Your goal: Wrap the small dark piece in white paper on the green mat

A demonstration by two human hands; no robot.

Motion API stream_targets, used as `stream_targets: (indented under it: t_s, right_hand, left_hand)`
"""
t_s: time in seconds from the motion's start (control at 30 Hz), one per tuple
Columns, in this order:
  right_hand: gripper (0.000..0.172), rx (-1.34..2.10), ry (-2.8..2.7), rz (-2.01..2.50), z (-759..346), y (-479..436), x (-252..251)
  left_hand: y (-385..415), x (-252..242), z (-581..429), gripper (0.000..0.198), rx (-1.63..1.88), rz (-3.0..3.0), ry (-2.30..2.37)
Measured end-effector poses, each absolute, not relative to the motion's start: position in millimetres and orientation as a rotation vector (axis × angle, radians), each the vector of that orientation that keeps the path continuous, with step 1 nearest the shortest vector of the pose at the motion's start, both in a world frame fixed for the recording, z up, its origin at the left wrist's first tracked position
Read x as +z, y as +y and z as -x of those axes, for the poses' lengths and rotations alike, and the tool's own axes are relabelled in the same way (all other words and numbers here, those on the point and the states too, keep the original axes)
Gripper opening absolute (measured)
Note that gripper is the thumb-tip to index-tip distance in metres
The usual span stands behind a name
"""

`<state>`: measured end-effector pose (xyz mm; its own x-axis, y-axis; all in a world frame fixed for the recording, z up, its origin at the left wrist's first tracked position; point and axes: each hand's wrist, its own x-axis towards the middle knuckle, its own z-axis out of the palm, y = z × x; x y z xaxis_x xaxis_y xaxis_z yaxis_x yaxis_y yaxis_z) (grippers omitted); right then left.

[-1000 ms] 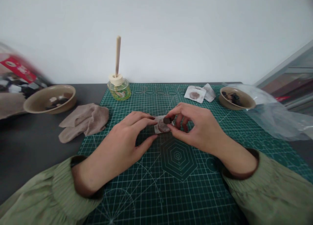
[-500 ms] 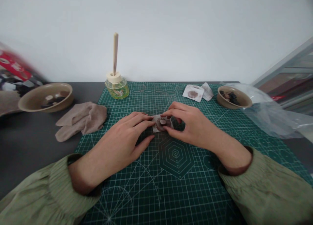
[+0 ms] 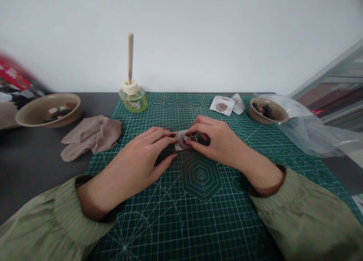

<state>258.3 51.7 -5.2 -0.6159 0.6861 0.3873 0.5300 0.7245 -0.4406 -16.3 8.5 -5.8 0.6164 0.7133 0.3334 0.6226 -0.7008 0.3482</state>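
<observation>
A small pale packet with a brown round mark (image 3: 180, 144) lies on the green cutting mat (image 3: 167, 223) between my hands. My left hand (image 3: 141, 157) rests with its fingertips on the packet's left edge, thumb apart from the fingers and nothing gripped. Over the packet, my right hand (image 3: 217, 138) pinches a small brownish piece (image 3: 187, 139) between thumb and fingers. Its fingers hide part of the packet and of the piece.
Bowls with dark pieces stand at left (image 3: 49, 110) and right (image 3: 269, 110). A brown cloth (image 3: 93, 136) lies left, near a reed diffuser (image 3: 134, 98). Two white packets (image 3: 222, 105) lie at the back. Clear plastic (image 3: 314, 134) spreads at right.
The fingers of my right hand have closed more around the small piece, which now looks tilted. My left hand stays at the packet's edge. The whole view has shifted slightly.
</observation>
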Motion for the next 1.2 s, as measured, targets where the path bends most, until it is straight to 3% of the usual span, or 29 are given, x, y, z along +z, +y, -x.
stream_targets:
  t_s: [1.2]
  right_hand:
    - [0.008,0.622,-2.347,0.885,-272,60,-7]
  left_hand:
    - [11,-12,21,0.038,0.657,-2.631,1.14]
